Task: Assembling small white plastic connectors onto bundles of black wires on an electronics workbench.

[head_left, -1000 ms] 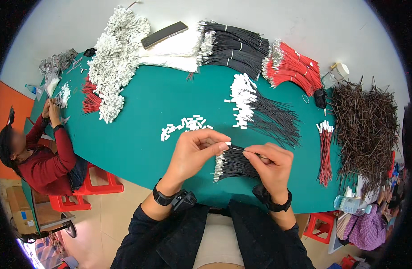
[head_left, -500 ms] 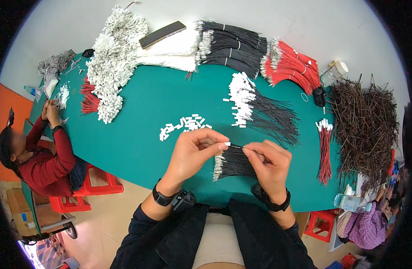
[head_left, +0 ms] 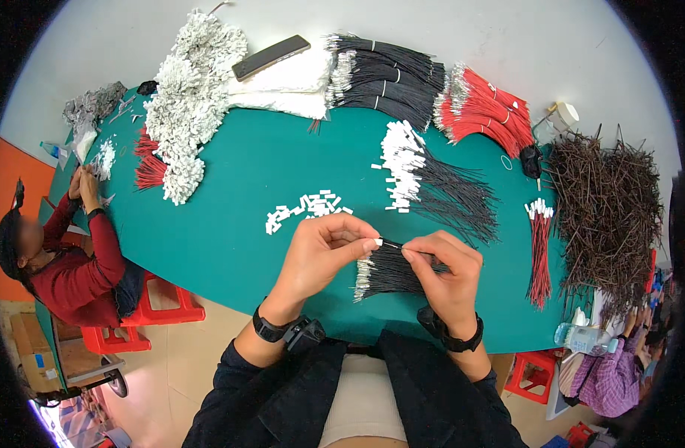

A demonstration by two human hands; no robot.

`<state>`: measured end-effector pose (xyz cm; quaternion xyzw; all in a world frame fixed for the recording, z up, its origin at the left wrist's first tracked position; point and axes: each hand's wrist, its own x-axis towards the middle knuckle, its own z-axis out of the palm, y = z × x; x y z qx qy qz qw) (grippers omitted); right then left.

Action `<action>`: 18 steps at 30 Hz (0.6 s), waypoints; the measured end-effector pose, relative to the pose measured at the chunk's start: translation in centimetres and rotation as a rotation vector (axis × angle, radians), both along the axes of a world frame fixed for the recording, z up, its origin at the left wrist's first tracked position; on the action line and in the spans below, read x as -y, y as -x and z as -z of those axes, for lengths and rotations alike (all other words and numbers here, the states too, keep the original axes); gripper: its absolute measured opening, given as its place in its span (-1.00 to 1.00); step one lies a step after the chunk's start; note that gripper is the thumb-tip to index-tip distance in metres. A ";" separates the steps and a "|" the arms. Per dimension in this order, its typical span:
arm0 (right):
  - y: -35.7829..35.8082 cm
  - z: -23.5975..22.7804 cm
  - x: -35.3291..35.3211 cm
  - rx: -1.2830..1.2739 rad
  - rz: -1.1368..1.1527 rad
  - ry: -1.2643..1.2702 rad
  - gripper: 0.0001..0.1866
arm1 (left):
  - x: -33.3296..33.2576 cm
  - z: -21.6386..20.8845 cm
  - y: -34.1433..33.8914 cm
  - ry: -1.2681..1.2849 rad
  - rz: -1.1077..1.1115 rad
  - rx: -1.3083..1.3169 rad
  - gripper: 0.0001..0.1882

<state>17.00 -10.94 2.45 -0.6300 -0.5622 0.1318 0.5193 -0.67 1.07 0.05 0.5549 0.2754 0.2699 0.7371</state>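
Between the thumb and forefinger of my left hand point(head_left: 324, 250) is a small white connector housing point(head_left: 378, 242). My right hand point(head_left: 448, 263) pinches a thin black wire point(head_left: 392, 244), whose left end meets the housing; how far it goes in is hidden by my fingers. Just below both hands lies a bundle of black wires point(head_left: 393, 273) with bare metal-tipped ends to the left. Loose white housings point(head_left: 313, 203) are scattered beyond my left hand. Farther off, a pile of black wires point(head_left: 451, 187) has white housings point(head_left: 402, 160) on its left ends.
Along the back of the green table point(head_left: 230, 246) lie a white heap point(head_left: 193, 104), a phone point(head_left: 271, 57), black wire bundles point(head_left: 387, 78) and red ones point(head_left: 488, 112). At right are red wires point(head_left: 540, 257) and a dark brown tangled pile point(head_left: 607, 216). A person point(head_left: 74, 261) works at left.
My hands stay nearly in place, the right one shifting very slightly left. The white housing looks tilted and shows less of its length between my left fingers.
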 end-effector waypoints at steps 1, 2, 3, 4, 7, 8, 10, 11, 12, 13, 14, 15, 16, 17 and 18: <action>0.0 0.0 0.0 0.000 0.001 0.001 -0.89 | 0.0 0.0 -0.1 0.014 0.002 0.012 -0.86; -0.1 0.1 0.1 0.005 -0.001 0.001 -0.89 | 0.0 0.1 -0.1 0.015 0.003 0.012 -0.86; -0.1 0.1 0.1 0.009 -0.003 0.002 -0.88 | -0.1 0.3 -0.2 0.016 0.005 0.022 -0.86; -0.1 0.1 0.0 0.008 -0.003 0.002 -0.88 | -0.1 0.3 -0.2 0.017 0.005 0.030 -0.86; 0.0 0.2 -0.1 0.019 -0.006 0.000 -0.88 | -0.1 0.2 -0.1 0.016 0.006 0.034 -0.86; 0.0 0.2 -0.1 0.012 -0.007 0.000 -0.88 | -0.1 0.2 -0.1 0.016 0.006 0.033 -0.86; 0.0 0.3 -0.1 0.004 -0.008 0.001 -0.88 | -0.1 0.3 -0.1 0.018 0.004 0.043 -0.86; 0.0 0.4 -0.1 0.002 -0.008 0.000 -0.88 | -0.1 0.3 -0.1 0.019 0.003 0.043 -0.86; 0.0 0.4 -0.1 0.000 -0.008 -0.001 -0.88 | -0.1 0.3 0.0 0.032 0.004 0.041 -0.86; 0.0 0.4 -0.1 0.000 -0.008 -0.001 -0.88 | -0.1 0.3 0.0 0.046 0.006 0.039 -0.87; 0.0 0.3 -0.1 -0.007 -0.001 0.011 -0.88 | -0.1 0.3 0.0 0.046 0.005 0.039 -0.87; 0.0 0.3 -0.1 -0.013 0.005 0.023 -0.89 | -0.1 0.3 0.0 0.053 0.013 0.045 -0.87; 0.0 0.3 -0.1 -0.013 0.005 0.023 -0.89 | -0.1 0.3 0.1 0.061 0.020 0.051 -0.87; 0.0 0.4 -0.1 -0.027 0.000 0.029 -0.89 | -0.1 0.4 0.1 0.061 0.020 0.051 -0.87; 0.0 0.4 -0.1 -0.041 -0.006 0.034 -0.89 | -0.2 0.4 0.1 0.064 0.025 0.055 -0.87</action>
